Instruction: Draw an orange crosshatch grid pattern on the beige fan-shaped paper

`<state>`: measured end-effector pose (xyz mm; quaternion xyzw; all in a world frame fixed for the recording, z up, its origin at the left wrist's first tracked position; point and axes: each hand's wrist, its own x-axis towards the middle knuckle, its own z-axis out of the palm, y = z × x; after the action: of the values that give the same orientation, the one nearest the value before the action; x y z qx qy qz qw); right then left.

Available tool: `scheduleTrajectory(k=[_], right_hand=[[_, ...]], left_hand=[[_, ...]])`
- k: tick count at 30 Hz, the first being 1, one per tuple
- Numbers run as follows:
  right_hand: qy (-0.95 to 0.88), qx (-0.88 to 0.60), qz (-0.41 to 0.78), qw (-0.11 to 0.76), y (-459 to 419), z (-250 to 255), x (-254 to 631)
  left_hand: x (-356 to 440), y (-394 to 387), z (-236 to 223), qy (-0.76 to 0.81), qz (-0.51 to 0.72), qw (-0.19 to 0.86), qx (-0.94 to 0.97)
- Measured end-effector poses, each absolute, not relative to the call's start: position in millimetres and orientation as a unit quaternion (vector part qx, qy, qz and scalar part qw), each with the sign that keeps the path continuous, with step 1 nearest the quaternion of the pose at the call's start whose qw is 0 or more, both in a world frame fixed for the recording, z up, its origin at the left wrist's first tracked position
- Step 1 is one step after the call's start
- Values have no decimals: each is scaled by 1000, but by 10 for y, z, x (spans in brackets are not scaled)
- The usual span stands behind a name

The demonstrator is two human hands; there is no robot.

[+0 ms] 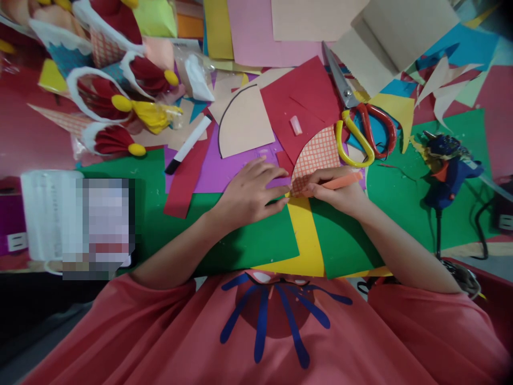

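Observation:
My right hand (335,191) is closed around an orange marker (342,181), its tip down at the lower corner of a quarter-round paper piece (318,152). Orange grid lines cover that pale piece, and its curved edge is dark. Palm down, my left hand (256,190) lies with fingers spread, fingertips near the left corner of the gridded piece. Beyond it is a plain beige quarter-round piece (246,123) with a black curved edge. A white marker with a black cap (188,144) rests to the left, across a red paper strip (184,187).
Scissors (355,115) with red and yellow handles lie beyond my right hand. A blue glue gun (449,171) with a cord sits at the right. Finished paper cones (100,96) crowd the far left. Nearer on the left is a partly blurred phone (108,219). Green sheets (344,240) cover the front.

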<state>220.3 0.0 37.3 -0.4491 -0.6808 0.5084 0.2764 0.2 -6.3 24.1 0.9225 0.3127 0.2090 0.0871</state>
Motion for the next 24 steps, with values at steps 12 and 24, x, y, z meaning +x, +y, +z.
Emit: scheduleTrajectory(k=[12,24], right_hand=[[-696,-428,495,296,-40,323,2225],[-707,-429,493,272,-33,315,2202]], left_hand=[[-2,-54,233,307,214,86,923],[0,-57,231,311,208,88,923]])
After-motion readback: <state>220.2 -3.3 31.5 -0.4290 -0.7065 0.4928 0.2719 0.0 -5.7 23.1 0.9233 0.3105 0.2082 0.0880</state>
